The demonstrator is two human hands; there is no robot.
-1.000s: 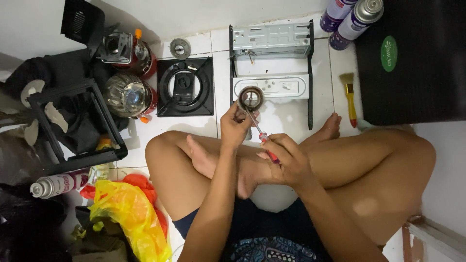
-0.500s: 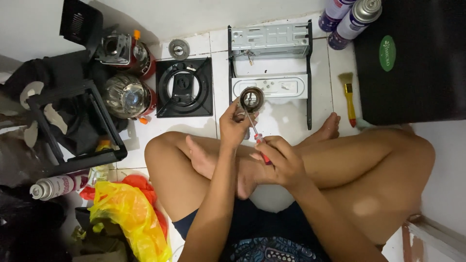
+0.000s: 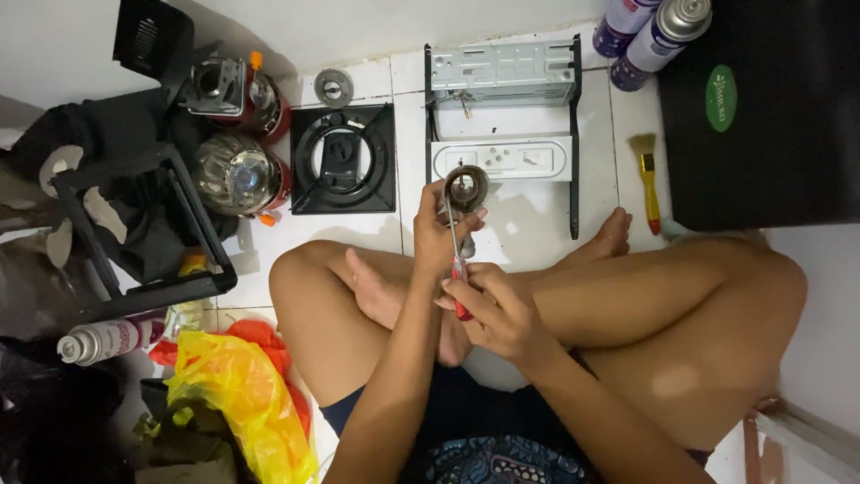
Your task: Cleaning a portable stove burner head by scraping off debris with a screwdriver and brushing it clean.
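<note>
From the head view I see my left hand [image 3: 441,235] with its fingers curled tight around a round metal burner part [image 3: 466,188], held above my crossed legs. My right hand [image 3: 502,309] grips a red-handled screwdriver [image 3: 458,273], its tip at the part; my fingers hide the tip's contact.

The screwdriver [image 3: 459,278] has a red handle and a silver shaft. The round burner part [image 3: 466,188] is dull brownish metal. The stove frame [image 3: 502,76] is pale grey with black side rails, on white floor tiles [image 3: 528,211]. The pan support [image 3: 342,161] is black. The paintbrush [image 3: 647,179] is yellow with tan bristles. Two spray cans [image 3: 649,31] are purple and white. The plastic bag [image 3: 237,394] is bright yellow over red. The shorts [image 3: 488,462] are dark blue with a paisley pattern.
</note>
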